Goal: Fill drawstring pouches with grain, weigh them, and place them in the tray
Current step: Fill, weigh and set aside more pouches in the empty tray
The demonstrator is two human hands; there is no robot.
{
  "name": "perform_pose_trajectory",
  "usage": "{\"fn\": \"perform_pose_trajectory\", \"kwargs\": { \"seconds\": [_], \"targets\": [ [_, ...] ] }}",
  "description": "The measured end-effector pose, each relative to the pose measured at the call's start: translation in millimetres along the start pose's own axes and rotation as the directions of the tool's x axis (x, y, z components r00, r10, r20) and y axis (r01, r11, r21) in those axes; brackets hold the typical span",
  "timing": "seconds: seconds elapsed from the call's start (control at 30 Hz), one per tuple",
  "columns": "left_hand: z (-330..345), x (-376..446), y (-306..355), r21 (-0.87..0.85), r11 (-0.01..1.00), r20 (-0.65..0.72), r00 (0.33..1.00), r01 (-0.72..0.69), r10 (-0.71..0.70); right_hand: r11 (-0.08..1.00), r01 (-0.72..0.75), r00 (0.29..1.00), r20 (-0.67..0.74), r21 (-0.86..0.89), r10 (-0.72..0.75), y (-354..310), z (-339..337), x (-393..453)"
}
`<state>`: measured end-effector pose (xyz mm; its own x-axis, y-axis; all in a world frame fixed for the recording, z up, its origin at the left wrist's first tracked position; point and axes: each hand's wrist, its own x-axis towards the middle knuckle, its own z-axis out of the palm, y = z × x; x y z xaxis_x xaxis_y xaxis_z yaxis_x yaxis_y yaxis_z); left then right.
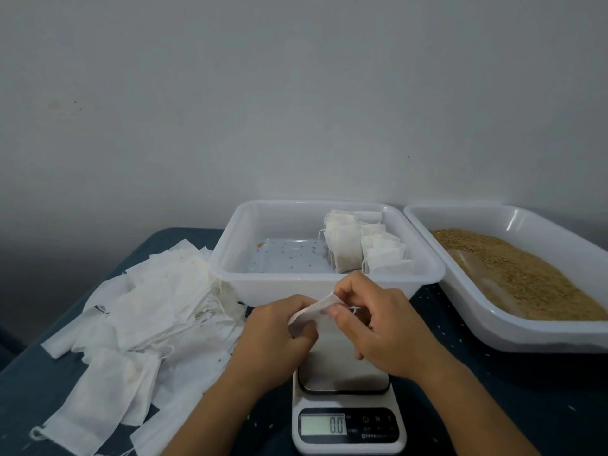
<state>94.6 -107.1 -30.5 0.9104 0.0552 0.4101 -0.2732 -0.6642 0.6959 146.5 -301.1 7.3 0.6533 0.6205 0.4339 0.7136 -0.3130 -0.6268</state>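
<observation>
- an empty white pouch (312,311) is held above the scale (345,383), pinched between both hands.
- left hand (276,334) grips its lower end; right hand (385,324) pinches the top edge.
- scale display (324,424) reads 0.0.
- behind, the tray (230,258) holds filled pouches (362,245) at its right side.
- grain (513,271) fills the right tray (526,334); loose empty pouches (148,311) lie left.

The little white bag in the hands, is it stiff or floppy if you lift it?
Probably floppy: the empty pouch bends between the left hand and right hand. Likely very light, since it looks flat and thin. It probably won't roll.
</observation>
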Motion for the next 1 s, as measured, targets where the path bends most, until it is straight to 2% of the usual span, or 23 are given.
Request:
{"fn": "perform_pose_trajectory", "kwargs": {
  "seconds": [0.13,0.23,0.33,0.4,0.5,0.57,0.67,0.73,0.8,1.0],
  "targets": [
    [-1.8,-0.3,0.1,-0.017,1.000,0.010,1.000,-0.004,0.004,0.998,-0.033,0.996,0.082,-0.049,0.037,-2.5,-5.5,0.1],
    [-3.5,-1.6,3.2,-0.055,0.998,0.143,0.990,-0.016,0.024,0.999,-0.019,0.996,0.081,-0.050,0.023,-3.8,-7.3,0.4],
    [-7.9,-0.6,8.7,-0.236,0.969,0.289,0.957,0.067,0.004,0.998,-0.066,0.992,0.104,-0.016,0.068,-7.6,-11.4,-2.2],
    [-13.7,1.7,12.9,-0.408,0.896,0.367,0.930,0.175,-0.014,0.998,-0.060,0.992,0.113,-0.018,0.062,-9.9,-14.1,-3.8],
    [-17.7,8.8,18.9,-0.563,0.751,0.516,0.856,0.345,-0.006,1.000,-0.017,0.993,0.112,-0.009,0.018,-13.9,-18.1,-4.8],
    [-17.6,15.8,24.4,-0.581,0.691,0.628,0.777,0.430,0.044,1.000,0.002,0.991,0.136,-0.004,-0.001,-16.8,-20.8,-4.5],
    [-17.8,28.5,34.4,-0.503,0.732,0.738,0.669,0.459,0.089,1.000,0.012,0.975,0.220,0.012,-0.015,-22.2,-26.7,-5.0],
    [-15.5,33.7,37.2,-0.458,0.772,0.777,0.621,0.440,0.106,1.000,-0.010,0.964,0.265,0.022,0.003,-24.8,-31.8,-5.2],
    [-12.4,32.9,37.1,-0.456,0.771,0.776,0.622,0.444,0.101,0.999,-0.026,0.958,0.288,0.032,0.016,-27.8,-36.6,-5.7],
    [-5.6,24.2,23.1,-0.462,0.812,0.608,0.794,0.356,-0.002,0.998,-0.024,0.961,0.274,-0.056,0.038,-34.1,-42.3,-3.2]
  ]
}}
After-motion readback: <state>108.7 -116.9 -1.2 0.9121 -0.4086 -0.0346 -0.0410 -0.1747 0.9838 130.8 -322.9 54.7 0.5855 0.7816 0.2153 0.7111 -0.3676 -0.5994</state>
